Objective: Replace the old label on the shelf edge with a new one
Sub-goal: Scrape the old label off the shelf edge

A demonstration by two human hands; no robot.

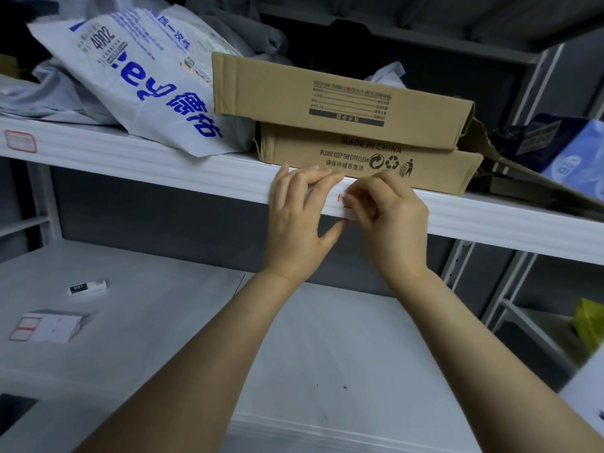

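Shelf edge: white and ribbed, running across the frame.
Left grip: fingers bent over the edge's top, thumb under its lower lip.
Right grip: just beside the left, fingertips pinching a red-bordered label on the edge; most of it is hidden.
Boxes: two, cardboard, stacked on the shelf directly behind both hands.
Bag: white with blue print, left of the boxes.
Second label: far left on the edge.
Lower shelf: label pack at left.

On the shelf the upper box lies on the lower box, a bag to their left.
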